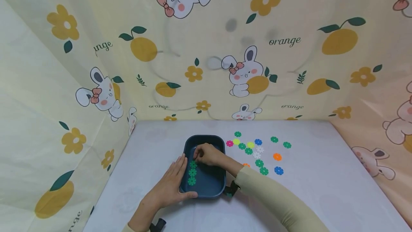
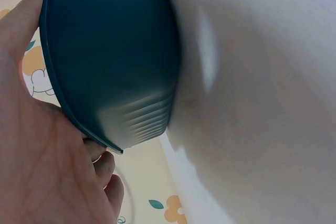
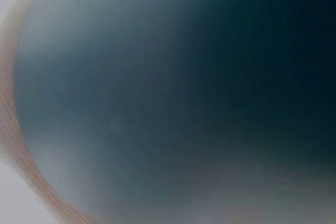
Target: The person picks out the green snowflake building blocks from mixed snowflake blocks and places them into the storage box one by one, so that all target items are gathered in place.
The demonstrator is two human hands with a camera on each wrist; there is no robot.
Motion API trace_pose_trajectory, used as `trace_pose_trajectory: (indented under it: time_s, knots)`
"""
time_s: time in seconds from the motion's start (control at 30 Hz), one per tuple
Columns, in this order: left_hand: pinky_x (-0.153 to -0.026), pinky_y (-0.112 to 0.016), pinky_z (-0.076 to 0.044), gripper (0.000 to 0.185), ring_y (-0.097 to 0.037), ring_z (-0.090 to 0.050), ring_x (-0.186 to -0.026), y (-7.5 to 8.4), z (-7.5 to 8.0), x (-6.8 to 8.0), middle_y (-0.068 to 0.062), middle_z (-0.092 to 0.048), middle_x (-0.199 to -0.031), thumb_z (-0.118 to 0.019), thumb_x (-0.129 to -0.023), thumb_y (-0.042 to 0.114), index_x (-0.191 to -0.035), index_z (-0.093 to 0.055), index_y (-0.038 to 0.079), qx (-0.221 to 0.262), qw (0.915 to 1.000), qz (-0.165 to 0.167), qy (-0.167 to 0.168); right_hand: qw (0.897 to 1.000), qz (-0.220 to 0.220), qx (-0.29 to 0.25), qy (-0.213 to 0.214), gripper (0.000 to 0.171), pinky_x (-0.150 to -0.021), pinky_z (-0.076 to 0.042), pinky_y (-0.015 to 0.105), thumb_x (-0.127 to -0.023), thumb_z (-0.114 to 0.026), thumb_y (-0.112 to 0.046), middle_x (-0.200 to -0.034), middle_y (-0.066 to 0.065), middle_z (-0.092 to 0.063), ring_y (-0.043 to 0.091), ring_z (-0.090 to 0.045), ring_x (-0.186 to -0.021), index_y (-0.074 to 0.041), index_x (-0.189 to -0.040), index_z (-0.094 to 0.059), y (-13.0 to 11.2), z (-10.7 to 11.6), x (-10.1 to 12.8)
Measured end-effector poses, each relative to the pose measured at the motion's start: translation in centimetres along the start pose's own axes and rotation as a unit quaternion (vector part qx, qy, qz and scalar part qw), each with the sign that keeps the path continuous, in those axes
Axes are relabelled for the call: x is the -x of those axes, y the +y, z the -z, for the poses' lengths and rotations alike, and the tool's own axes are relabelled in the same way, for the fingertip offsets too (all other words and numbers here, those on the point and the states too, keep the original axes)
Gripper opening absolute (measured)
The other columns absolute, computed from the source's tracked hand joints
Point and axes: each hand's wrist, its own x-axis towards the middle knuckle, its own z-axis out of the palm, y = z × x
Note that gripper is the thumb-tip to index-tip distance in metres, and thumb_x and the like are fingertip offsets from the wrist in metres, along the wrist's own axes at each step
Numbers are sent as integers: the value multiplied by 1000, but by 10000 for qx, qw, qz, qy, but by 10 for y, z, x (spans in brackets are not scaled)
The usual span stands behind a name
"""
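A dark blue tray (image 1: 209, 189) stands on the table, with a column of green flower-shaped discs (image 1: 192, 172) along its left side. My left hand (image 1: 168, 185) rests against the tray's left wall and near corner, fingers extended and thumb along the near rim. The left wrist view shows its palm close beside the tray's outer wall (image 2: 110, 51). Inside the tray, my right hand (image 1: 207, 154) has bent fingers, their tips at the column's far end. Whether they pinch a disc is hidden. The right wrist view is a dark blur.
Right of the tray, loose flower-shaped discs lie scattered: several green ones (image 1: 259, 163), two blue (image 1: 278, 170), pink (image 1: 229, 143), yellow (image 1: 250, 145), white (image 1: 256, 154) and orange (image 1: 277, 156). Another orange disc is partly hidden by my right forearm. A printed curtain (image 1: 206, 92) stands behind the table.
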Motion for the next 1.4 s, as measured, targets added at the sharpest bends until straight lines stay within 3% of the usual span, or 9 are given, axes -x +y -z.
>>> trace_pose_trajectory:
  time_s: [0.3, 0.6, 0.93, 1.07, 1.4]
  knots:
    - [-136, -52, -9, 128, -26, -2, -168, 1, 1, -1, -7, -2, -182, -68, -87, 82, -173, -10, 7, -44, 9999, 63, -74, 9988, 311, 60, 364, 5, -66, -57, 22, -99, -80, -11, -89, -6, -72, 9, -63, -76, -14, -100, -77, -2, 17, 12]
    - [-136, -52, -8, 128, -27, -2, -168, 2, 1, 0, -9, -1, -182, -72, -88, 77, -173, -9, 5, -7, 10000, 58, -32, 9951, 418, -127, 890, 12, -71, -56, 25, -101, -78, -14, -94, -4, -72, 13, -63, -80, -7, -111, -77, -4, 57, 37]
    - [-136, -50, -8, 130, -25, -1, -168, 1, -1, -1, -6, 1, -182, -71, -86, 80, -173, -8, 7, -24, 9999, 113, -11, 9882, -52, -115, 1525, 8, -64, -54, 28, -100, -79, -17, -93, -2, -71, 18, -61, -78, -12, -105, -76, 23, 98, 68]
    - [-136, -50, -7, 129, -26, -1, -168, 1, -2, 0, -7, 0, -182, -72, -87, 78, -173, -9, 6, -15, 10000, 95, -17, 9849, -299, -13, 1704, 8, -69, -53, 31, -99, -80, -18, -93, 0, -72, 20, -61, -81, -13, -104, -76, 37, 109, 76]
    - [-136, -50, -8, 128, -26, -2, -168, 2, -1, 1, -7, 0, -182, -72, -87, 77, -173, -9, 6, -5, 10000, 55, 17, 9813, -992, 335, 1617, 14, -75, -51, 33, -102, -77, -22, -98, 3, -70, 22, -57, -87, -10, -108, -75, 96, 120, 79]
